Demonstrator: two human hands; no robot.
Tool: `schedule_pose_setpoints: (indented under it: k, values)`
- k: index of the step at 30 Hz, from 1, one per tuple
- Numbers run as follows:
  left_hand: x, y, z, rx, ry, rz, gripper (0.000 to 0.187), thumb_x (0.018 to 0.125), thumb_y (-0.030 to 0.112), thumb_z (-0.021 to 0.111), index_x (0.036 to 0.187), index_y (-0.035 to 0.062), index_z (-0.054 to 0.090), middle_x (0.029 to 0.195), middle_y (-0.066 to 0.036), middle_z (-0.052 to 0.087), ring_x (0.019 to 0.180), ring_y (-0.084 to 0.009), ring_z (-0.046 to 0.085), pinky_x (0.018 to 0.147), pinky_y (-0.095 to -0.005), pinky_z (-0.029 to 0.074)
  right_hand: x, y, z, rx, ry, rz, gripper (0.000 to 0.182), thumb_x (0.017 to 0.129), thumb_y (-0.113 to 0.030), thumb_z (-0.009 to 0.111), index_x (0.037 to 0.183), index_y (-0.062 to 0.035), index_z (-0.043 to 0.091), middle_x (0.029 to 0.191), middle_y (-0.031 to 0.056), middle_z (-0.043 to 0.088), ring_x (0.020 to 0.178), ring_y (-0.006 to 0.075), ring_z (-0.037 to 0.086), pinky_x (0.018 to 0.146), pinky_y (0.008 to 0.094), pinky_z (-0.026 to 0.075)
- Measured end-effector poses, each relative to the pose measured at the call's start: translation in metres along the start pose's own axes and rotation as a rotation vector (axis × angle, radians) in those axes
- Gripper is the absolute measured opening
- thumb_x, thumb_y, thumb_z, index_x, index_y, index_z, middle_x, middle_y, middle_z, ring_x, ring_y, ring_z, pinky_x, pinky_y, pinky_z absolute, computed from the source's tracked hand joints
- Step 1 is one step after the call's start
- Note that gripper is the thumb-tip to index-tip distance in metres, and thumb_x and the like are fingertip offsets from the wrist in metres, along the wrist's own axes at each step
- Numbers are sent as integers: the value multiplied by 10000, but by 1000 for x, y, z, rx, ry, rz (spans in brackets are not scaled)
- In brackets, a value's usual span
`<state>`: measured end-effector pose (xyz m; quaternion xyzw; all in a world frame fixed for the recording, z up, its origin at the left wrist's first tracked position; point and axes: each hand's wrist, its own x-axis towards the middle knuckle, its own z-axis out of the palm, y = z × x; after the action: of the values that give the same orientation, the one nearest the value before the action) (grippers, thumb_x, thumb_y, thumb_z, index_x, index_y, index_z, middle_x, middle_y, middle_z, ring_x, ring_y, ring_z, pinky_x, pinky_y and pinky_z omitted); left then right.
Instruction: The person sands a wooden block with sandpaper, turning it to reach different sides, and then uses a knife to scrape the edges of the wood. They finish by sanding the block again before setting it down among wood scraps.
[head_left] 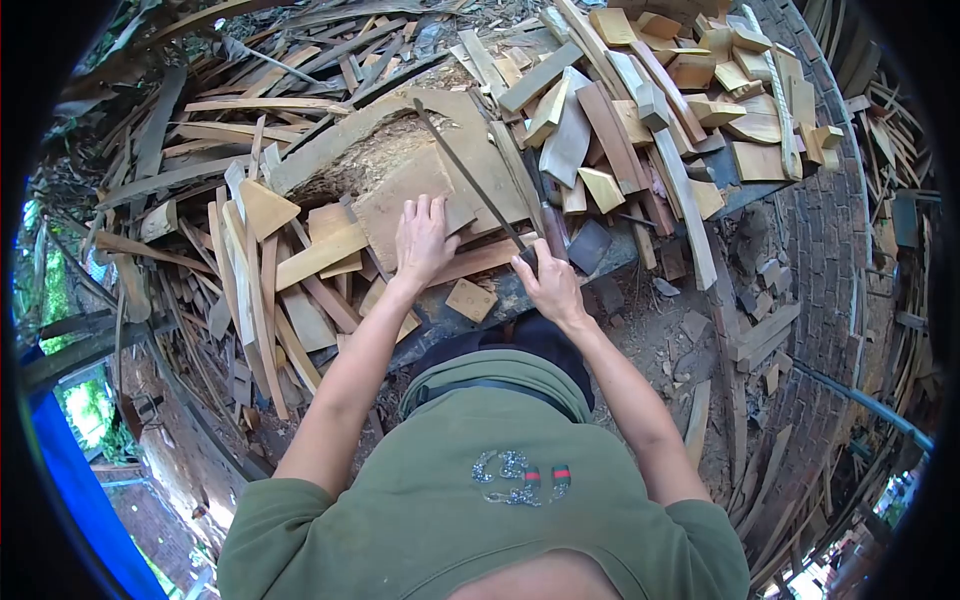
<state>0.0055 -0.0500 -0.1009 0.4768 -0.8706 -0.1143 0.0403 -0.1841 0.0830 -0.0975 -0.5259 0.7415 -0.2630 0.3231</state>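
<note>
My left hand (424, 238) lies with its fingers stretched out on a flat, light brown wooden board (385, 215). In my right hand (550, 283) is the dark handle of a long, narrow tool. Its thin dark blade (465, 170) slants up and to the left, passing over the board's right side and a wider piece of wood (490, 150) behind it. The blade's kind does not show clearly from this angle. A reddish strip of wood (480, 262) lies between my hands, and a small block with holes (470, 300) sits nearer my body.
Many cut wood blocks (700, 70) and planks are heaped at the upper right. Long offcuts (255, 290) lean at the left. A dark sheet-like bench edge (440, 325) runs before my waist. Brick paving (825, 260) and scattered scraps lie at the right.
</note>
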Motion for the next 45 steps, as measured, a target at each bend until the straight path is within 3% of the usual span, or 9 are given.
schedule_pose_setpoints:
  k: [4, 6, 14, 23, 26, 33, 36, 41, 45]
  values:
    - [2, 14, 10, 4, 75, -57, 587, 707, 276, 784, 1176, 26, 537, 1041, -116, 525, 993, -296, 510, 829, -394, 458, 2, -11, 3, 90, -24, -6, 335, 954, -345, 571, 1031, -29, 494, 741, 275, 636, 715, 481, 625, 595, 557, 484]
    - [4, 16, 11, 65, 94, -42, 600, 741, 399, 754, 1147, 17, 533, 1019, -120, 535, 959, -296, 524, 802, -391, 465, 4, -19, -1, 66, 120, -134, 336, 958, -354, 566, 1031, -33, 496, 734, 270, 630, 695, 487, 619, 590, 559, 484]
    - [11, 22, 4, 154, 41, 8, 584, 749, 393, 747, 1132, 10, 531, 1024, -123, 522, 970, -295, 525, 778, -386, 476, 14, 13, 22, -96, 39, 36, 313, 955, -344, 567, 992, -41, 500, 749, 270, 632, 695, 476, 625, 582, 548, 489]
    - [11, 18, 12, 58, 117, 3, 539, 737, 373, 756, 1073, 10, 543, 1025, -127, 517, 971, -295, 523, 776, -390, 481, 14, 2, 10, 112, 222, -228, 316, 956, -344, 566, 970, -34, 507, 745, 257, 638, 695, 463, 629, 579, 531, 496]
    - [19, 23, -1, 213, 47, 62, 546, 750, 389, 748, 1080, 6, 541, 1024, -130, 520, 962, -297, 523, 775, -400, 481, 24, 16, 20, -46, 79, 11, 310, 958, -341, 561, 989, -36, 515, 760, 255, 642, 703, 464, 632, 587, 530, 498]
    - [17, 21, 12, 27, 84, -12, 560, 767, 398, 736, 1075, -19, 527, 1006, -145, 513, 972, -314, 521, 836, -426, 465, 16, 1, 11, 88, 208, -261, 296, 954, -344, 562, 983, -55, 511, 698, 248, 636, 669, 466, 630, 566, 537, 491]
    - [31, 35, -2, 220, -26, 63, 567, 773, 425, 729, 1080, -9, 533, 1011, -145, 516, 982, -310, 521, 828, -422, 459, 28, 24, 23, -73, 135, 21, 315, 960, -356, 542, 983, -44, 508, 690, 273, 628, 682, 468, 632, 572, 545, 492]
    - [21, 19, 18, 83, 76, 58, 572, 783, 415, 725, 1119, -1, 524, 1042, -156, 523, 999, -316, 517, 826, -394, 450, 19, 12, 2, 12, 205, -175, 303, 949, -355, 568, 990, -60, 514, 742, 240, 652, 699, 464, 633, 587, 542, 498]
    - [16, 4, 21, 78, 174, 126, 551, 772, 396, 729, 1109, 8, 532, 1026, -152, 516, 982, -321, 510, 851, -410, 432, 13, 23, -1, -11, 195, -131, 274, 944, -334, 577, 980, -68, 525, 762, 233, 656, 712, 456, 635, 596, 534, 505]
